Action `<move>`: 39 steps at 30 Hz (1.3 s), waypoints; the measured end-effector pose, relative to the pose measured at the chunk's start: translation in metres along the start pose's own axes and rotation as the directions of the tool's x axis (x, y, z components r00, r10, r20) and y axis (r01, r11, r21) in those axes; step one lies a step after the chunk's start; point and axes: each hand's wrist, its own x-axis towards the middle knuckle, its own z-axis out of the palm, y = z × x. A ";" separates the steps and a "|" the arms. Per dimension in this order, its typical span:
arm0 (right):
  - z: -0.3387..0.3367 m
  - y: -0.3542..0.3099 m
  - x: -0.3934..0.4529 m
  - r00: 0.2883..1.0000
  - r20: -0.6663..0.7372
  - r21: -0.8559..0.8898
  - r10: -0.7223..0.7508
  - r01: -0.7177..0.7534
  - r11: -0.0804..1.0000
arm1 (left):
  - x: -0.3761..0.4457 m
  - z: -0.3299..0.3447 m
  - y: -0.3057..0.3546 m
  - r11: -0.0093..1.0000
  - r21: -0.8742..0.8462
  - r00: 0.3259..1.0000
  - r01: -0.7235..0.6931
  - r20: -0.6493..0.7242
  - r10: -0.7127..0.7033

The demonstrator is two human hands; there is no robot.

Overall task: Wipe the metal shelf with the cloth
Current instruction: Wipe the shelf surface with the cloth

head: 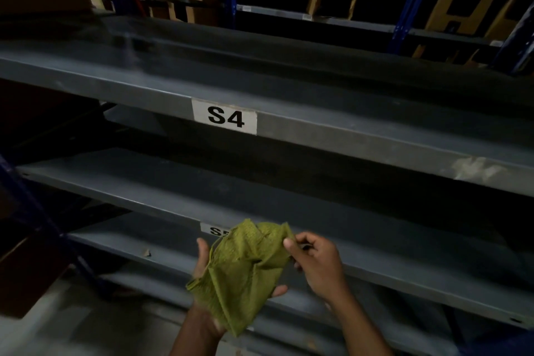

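Observation:
A crumpled green cloth [244,269] lies across my left hand [203,261], whose palm faces up under it with the thumb sticking up at the cloth's left edge. My right hand [315,263] pinches the cloth's upper right corner between thumb and fingers. Both hands are held in front of the grey metal shelf [318,89] unit, below the tier labelled S4 [224,116]. The cloth touches no shelf and covers part of a lower label [215,230].
Several grey shelf tiers stack downward; the lower tier [144,182] sits just behind my hands. A blue upright post [37,217] stands at the left. Cardboard boxes [468,9] fill racks behind. A small scrap [146,253] lies on a lower shelf edge.

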 end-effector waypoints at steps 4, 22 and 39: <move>0.005 -0.004 0.011 0.992 -0.122 -0.234 -0.033 0.004 0.972 | -0.002 0.001 0.003 0.997 -0.003 0.986 0.072 0.150 -0.071; -0.027 0.012 -0.001 0.942 0.083 0.328 0.326 -0.335 0.883 | 0.011 0.010 0.035 0.969 0.234 0.910 -0.079 -0.380 0.166; -0.021 0.045 0.016 0.959 0.275 -0.769 -0.071 0.264 0.583 | 0.077 0.019 -0.014 -0.639 0.769 0.887 0.005 0.291 0.357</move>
